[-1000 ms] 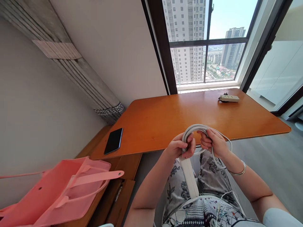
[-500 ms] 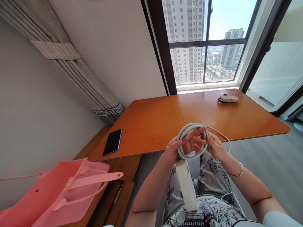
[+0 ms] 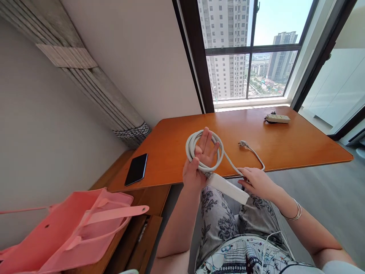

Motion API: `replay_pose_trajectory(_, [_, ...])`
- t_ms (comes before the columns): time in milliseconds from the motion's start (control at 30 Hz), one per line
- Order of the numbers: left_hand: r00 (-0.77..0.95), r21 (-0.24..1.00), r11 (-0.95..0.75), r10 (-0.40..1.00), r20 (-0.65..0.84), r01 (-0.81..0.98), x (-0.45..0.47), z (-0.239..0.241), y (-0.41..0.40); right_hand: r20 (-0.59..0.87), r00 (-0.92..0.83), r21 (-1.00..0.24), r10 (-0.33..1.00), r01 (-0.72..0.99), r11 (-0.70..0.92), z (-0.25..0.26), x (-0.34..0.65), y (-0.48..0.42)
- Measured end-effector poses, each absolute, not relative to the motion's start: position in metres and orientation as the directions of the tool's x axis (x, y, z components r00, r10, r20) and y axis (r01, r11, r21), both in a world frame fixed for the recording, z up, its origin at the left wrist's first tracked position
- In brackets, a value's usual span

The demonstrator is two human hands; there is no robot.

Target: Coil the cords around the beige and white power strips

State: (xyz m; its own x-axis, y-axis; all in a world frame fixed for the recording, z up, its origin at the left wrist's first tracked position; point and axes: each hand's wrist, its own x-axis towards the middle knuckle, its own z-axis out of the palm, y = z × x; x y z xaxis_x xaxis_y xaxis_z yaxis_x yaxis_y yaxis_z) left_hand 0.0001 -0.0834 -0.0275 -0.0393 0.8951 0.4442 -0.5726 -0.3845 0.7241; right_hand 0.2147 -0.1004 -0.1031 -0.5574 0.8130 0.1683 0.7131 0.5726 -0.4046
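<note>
My left hand (image 3: 199,164) is raised over the near edge of the orange-brown table (image 3: 176,148), with a coil of white cable (image 3: 194,149) looped around its palm and fingers. The white power strip (image 3: 229,187) hangs from the coil, slanting down to the right. My right hand (image 3: 256,182) pinches the loose end of the cable near the strip's end. That loose cable runs up onto the table to its plug (image 3: 243,144), which lies on the tabletop.
A second power strip (image 3: 277,118) lies at the table's far right near the window. A black phone (image 3: 137,169) lies at the table's left corner. A pink tote bag (image 3: 71,228) rests on a lower wooden cabinet at left.
My left hand has lifted the coil up and to the left over the table. My right hand has let go of the coil and dropped lower. The plug end now lies on the table.
</note>
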Motion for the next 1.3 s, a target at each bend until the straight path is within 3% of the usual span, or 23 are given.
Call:
replay_pose_trajectory(100, [-0.123, 0.702, -0.478, 0.861, 0.494, -0.527, -0.006, -0.031, -0.077, 0.311, -0.502, -0.380, 0.807, 0.713, 0.589, -0.107, 0.228, -0.095])
replay_pose_trajectory(300, [-0.127, 0.724, -0.502, 0.852, 0.508, -0.473, -0.010, -0.041, -0.069, 0.600, -0.350, -0.506, 0.719, 0.530, 0.680, -0.111, 0.239, -0.093])
replay_pose_trajectory(467, [-0.037, 0.776, -0.453, 0.872, 0.488, -0.439, -0.004, -0.047, -0.067, 0.758, -0.355, -0.310, 0.546, 0.541, 0.782, -0.095, 0.236, -0.094])
replay_pose_trajectory(600, [0.151, 0.853, -0.304, 0.905, 0.397, -0.424, 0.000, -0.053, -0.069, 0.695, -0.534, -0.156, 0.482, 0.542, 0.825, -0.073, 0.227, -0.096])
replay_pose_trajectory(700, [0.374, 0.919, -0.179, 0.873, 0.313, -0.352, 0.002, -0.057, -0.070, 0.654, -0.603, -0.161, 0.457, 0.479, 0.863, -0.058, 0.220, -0.096])
replay_pose_trajectory(833, [0.583, 0.955, -0.131, 0.767, 0.267, -0.265, 0.008, -0.063, -0.071, 0.705, -0.587, -0.182, 0.399, 0.394, 0.901, -0.042, 0.213, -0.093])
replay_pose_trajectory(1100, [0.820, 0.955, 0.096, 0.541, 0.186, -0.280, 0.015, -0.075, -0.075, 0.682, -0.394, -0.376, 0.616, 0.534, 0.757, -0.029, 0.206, -0.090])
replay_pose_trajectory(1233, [0.842, 0.971, 0.113, 0.526, 0.120, -0.209, 0.013, -0.071, -0.075, 0.608, -0.454, -0.408, 0.652, 0.526, 0.747, -0.023, 0.211, -0.087])
replay_pose_trajectory(1300, [0.844, 0.958, 0.170, 0.525, 0.111, -0.231, 0.012, -0.071, -0.075, 0.525, -0.509, -0.511, 0.682, 0.452, 0.731, -0.021, 0.216, -0.085])
